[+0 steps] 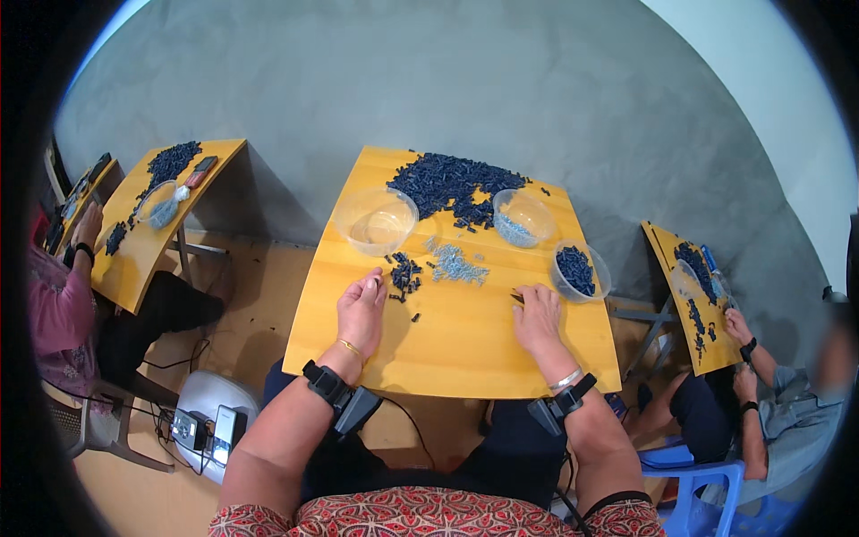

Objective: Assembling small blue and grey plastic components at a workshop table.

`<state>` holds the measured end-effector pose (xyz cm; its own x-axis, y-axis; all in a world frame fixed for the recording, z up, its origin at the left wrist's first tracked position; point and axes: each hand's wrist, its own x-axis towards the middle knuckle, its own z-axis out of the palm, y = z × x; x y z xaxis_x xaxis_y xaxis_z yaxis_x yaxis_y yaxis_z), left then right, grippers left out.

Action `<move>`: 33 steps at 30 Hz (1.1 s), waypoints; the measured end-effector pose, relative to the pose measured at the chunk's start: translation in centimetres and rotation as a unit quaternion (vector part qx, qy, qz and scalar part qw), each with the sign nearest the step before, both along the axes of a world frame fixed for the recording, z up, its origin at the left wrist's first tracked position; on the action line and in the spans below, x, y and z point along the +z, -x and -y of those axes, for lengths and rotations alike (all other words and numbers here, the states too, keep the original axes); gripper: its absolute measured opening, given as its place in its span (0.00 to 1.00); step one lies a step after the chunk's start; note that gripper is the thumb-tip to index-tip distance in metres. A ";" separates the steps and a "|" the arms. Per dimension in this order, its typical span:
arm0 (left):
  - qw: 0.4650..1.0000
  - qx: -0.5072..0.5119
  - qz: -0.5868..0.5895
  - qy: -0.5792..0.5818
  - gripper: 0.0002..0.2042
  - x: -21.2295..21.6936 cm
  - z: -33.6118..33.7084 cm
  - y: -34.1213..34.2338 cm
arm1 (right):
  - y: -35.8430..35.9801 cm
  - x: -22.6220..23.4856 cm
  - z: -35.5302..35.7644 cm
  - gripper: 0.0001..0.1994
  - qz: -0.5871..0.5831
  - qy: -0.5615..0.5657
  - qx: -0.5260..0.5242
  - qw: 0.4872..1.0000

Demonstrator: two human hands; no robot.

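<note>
Your left hand [361, 309] pinches a small dark plastic piece beside a loose cluster [405, 271]; your right hand [537, 315] lies flat, fingers spread, holding nothing, on the smooth wooden desk [447, 358]; one clear round tub [376, 221] sits empty, another [580, 271] holds dark pieces.

the table [465, 358] is honey-yellow wood. the heap of small parts [452, 183] on it is dark navy, the scattered screws [456, 266] pale silvery blue. the bowls [376, 219] are clear plastic. the wrist straps [324, 380] are black, one bangle [349, 346] gold, the other bracelet [565, 379] silver. the sleeves [429, 517] carry a red and cream swirling print. the wall [447, 80] is mottled grey, the stool [693, 488] blue.
</note>
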<state>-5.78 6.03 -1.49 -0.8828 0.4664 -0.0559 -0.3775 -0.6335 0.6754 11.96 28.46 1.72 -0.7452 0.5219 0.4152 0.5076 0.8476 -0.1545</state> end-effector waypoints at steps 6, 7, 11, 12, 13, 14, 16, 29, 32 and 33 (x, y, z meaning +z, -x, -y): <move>1.000 -0.004 0.018 0.002 0.08 0.4 0.7 -0.5 | 3.7 0.3 -0.7 0.06 -0.019 0.187 0.123 0.974; 1.000 -0.004 0.019 0.002 0.08 0.5 1.1 -0.9 | 4.3 0.2 -1.1 0.06 -0.025 0.188 0.154 0.970; 0.998 -0.054 0.011 -0.001 0.06 0.7 4.0 -3.0 | 5.2 -0.3 -1.2 0.05 -0.034 0.188 0.220 0.957; 0.996 -0.083 -0.007 -0.028 0.06 0.8 4.6 -3.4 | 5.3 -0.3 -0.9 0.05 -0.031 0.190 0.221 0.956; 0.996 -0.082 -0.004 -0.026 0.06 0.9 5.0 -3.5 | 5.4 -0.4 -0.6 0.06 -0.028 0.170 0.221 0.960; 0.995 -0.091 -0.015 -0.034 0.06 1.0 5.3 -3.5 | 5.5 -0.3 -0.5 0.06 -0.024 0.148 0.221 0.964; 0.994 -0.101 -0.025 -0.045 0.06 1.0 5.3 -3.6 | 5.2 -0.7 -0.6 0.07 -0.022 0.138 0.218 0.966; 0.992 -0.118 -0.045 -0.018 0.06 1.1 5.6 -4.7 | 4.0 -0.4 0.2 0.08 -0.058 0.232 0.198 0.950; 0.989 -0.129 -0.068 -0.021 0.05 1.0 5.5 -4.9 | 4.7 -0.5 0.3 0.07 -0.065 0.206 0.222 0.951; 0.988 -0.132 -0.072 -0.025 0.05 0.9 5.5 -4.9 | 4.9 -0.4 0.4 0.07 -0.065 0.207 0.223 0.950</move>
<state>-0.92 0.54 -0.61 -0.7277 0.6800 0.0902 -0.4355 -0.5596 0.7051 7.08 28.09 1.35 -0.8869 0.3050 0.3470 0.0655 0.8265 -0.5591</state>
